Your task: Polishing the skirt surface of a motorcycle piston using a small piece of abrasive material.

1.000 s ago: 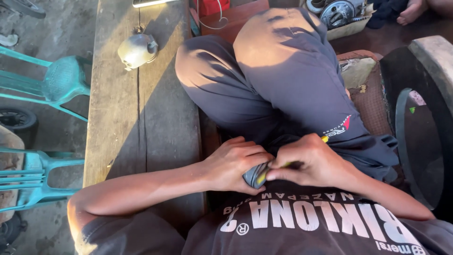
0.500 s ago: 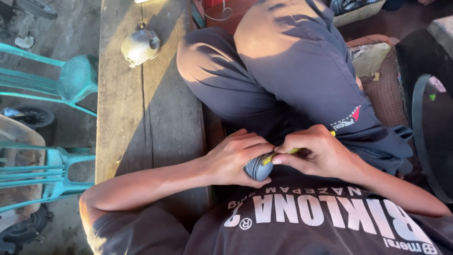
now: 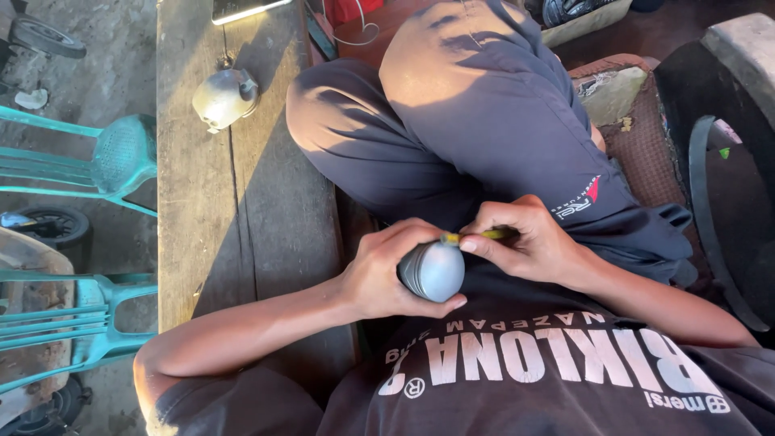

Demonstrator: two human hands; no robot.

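Two hands meet low over our lap, close against the dark shirt. Our left hand [image 3: 387, 278] wraps a rounded grey metal part [image 3: 436, 270], fingers curled around its ribbed side and the thumb pressed under its smooth dome, so the part sits just off our belly, between both hands. Our right hand [image 3: 529, 238] pinches a thin yellow-handled tool [image 3: 476, 236] between thumb and bent fingers, its tip touching the top edge of the part. Whether the tip enters a seam we cannot tell.

Room here is tight: our folded legs in grey trousers [image 3: 484, 129] rise directly ahead of the hands, and the shirt hems them from behind. To our left the wooden bench [image 3: 218, 210] lies open, its long edge dropping to the ground, where teal plastic chairs [image 3: 97, 169] stand. A second grey metal casing [image 3: 224, 97] rests far up the bench, well apart from the hands. To our right, a dark curved tyre [image 3: 710, 226] closes that side.
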